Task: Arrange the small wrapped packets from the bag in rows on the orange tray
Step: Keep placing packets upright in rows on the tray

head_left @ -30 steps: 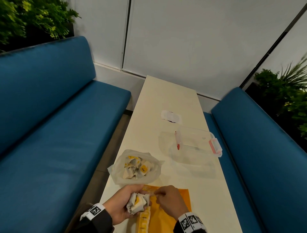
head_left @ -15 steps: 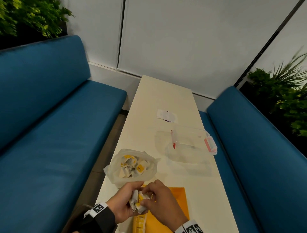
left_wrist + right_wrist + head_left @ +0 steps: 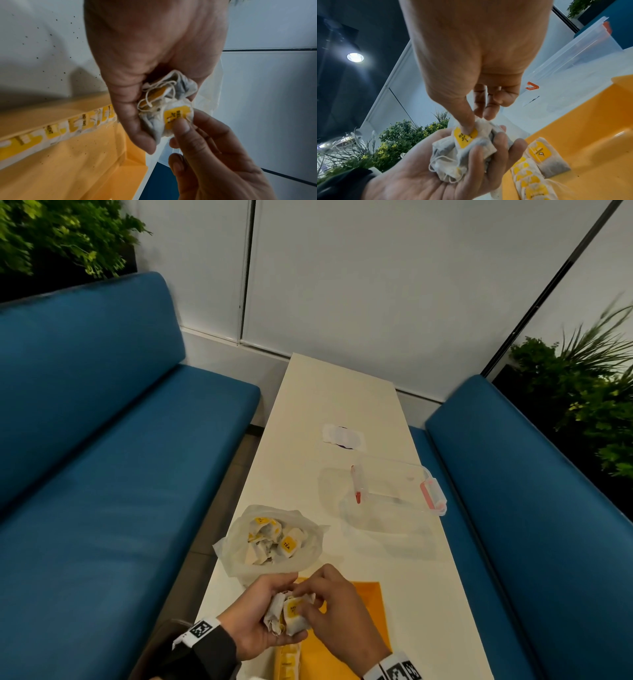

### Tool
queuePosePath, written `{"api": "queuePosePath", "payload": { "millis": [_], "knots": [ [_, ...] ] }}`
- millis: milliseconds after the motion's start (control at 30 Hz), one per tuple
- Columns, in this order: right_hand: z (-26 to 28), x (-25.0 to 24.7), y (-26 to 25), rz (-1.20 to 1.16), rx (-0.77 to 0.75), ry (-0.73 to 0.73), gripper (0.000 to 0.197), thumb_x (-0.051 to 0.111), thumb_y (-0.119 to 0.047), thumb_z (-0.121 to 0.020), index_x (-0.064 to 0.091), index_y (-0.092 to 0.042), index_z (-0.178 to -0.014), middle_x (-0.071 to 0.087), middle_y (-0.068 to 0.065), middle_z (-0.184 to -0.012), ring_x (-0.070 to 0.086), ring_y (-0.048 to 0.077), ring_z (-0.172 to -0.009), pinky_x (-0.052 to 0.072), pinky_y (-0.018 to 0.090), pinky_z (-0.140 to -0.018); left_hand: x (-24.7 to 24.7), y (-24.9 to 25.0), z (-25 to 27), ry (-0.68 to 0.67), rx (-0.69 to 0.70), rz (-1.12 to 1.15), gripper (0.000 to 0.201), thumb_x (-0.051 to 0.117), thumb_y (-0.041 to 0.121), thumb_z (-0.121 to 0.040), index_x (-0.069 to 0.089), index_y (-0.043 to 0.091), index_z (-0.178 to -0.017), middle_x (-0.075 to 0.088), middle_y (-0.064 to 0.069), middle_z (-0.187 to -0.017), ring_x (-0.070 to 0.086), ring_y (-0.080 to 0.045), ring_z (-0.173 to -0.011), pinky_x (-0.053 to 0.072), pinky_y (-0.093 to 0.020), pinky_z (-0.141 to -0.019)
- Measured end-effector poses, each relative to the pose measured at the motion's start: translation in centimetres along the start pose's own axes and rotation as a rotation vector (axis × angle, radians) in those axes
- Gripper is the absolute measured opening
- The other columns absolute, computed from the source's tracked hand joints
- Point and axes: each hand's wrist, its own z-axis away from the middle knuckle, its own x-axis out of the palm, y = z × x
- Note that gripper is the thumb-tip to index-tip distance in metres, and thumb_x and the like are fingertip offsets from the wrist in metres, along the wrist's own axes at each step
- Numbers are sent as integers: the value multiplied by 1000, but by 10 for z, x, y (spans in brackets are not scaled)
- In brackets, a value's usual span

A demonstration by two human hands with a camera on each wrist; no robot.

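My left hand (image 3: 251, 619) is cupped palm-up over the near left corner of the orange tray (image 3: 371, 597) and grips a bunch of white tea packets (image 3: 281, 616) with yellow tags. My right hand (image 3: 337, 616) pinches the top packet (image 3: 465, 138) of the bunch between thumb and fingers, the thumb on its yellow tag (image 3: 176, 116). A row of packets (image 3: 528, 181) lies along the tray's left edge, with one more packet (image 3: 545, 160) at its far end. Just beyond the hands, the open plastic bag (image 3: 239, 546) holds several more packets.
A clear plastic container (image 3: 394, 491) with pink clips stands on the white table (image 3: 308, 412) beyond the tray, a red-tipped stick (image 3: 356, 486) on it. A small white wrapper (image 3: 342, 436) lies farther back. Blue benches (image 3: 102, 474) flank the narrow table.
My right hand has left the tray's far edge, come to the bunch in my left hand and taken hold of the top packet. The left hand has stayed roughly in place.
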Motion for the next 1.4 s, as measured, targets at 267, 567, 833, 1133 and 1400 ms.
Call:
{"api": "queuePosePath", "payload": {
  "millis": [267,567,833,1133,1400],
  "knots": [
    [3,-5,3,-76,12,99,17,69,-19,-84,67,-36,-83,67,-13,-82,60,6,-77,48,16,-70,-3,-3,3,-47,4,-81,28,64,28,-92,75,7,-108,70,-17,-99,72,-28,-82,59,-37,-68],
    [2,-22,0,-304,95,134,9,75,-13,-82,71,-21,-82,72,0,-84,66,9,-69,51,22,-65,-13,-6,-5,-118,36,37,34,65,21,-91,72,-1,-116,68,-24,-106,69,-29,-76,57,-30,-52],
    [-7,-38,34,-501,221,187,5,63,5,-90,58,6,-90,67,28,-76,72,28,-67,53,32,-54,-23,-5,-11,-102,43,72,38,67,21,-86,70,-3,-115,66,-25,-105,68,-29,-74,57,-31,-52],
    [-8,-12,81,-420,431,73,7,66,5,-84,62,0,-83,69,8,-63,65,18,-58,50,28,-51,-27,-3,-12,-67,66,100,50,67,23,-87,63,-7,-127,68,-29,-108,70,-31,-72,58,-32,-54],
    [-23,15,96,-301,515,-26,15,55,0,-82,60,-13,-85,71,21,-78,67,21,-59,48,31,-50,-28,-2,-11,-63,55,88,52,66,23,-88,62,-9,-129,67,-28,-109,71,-31,-75,59,-33,-54]
  ]
}}
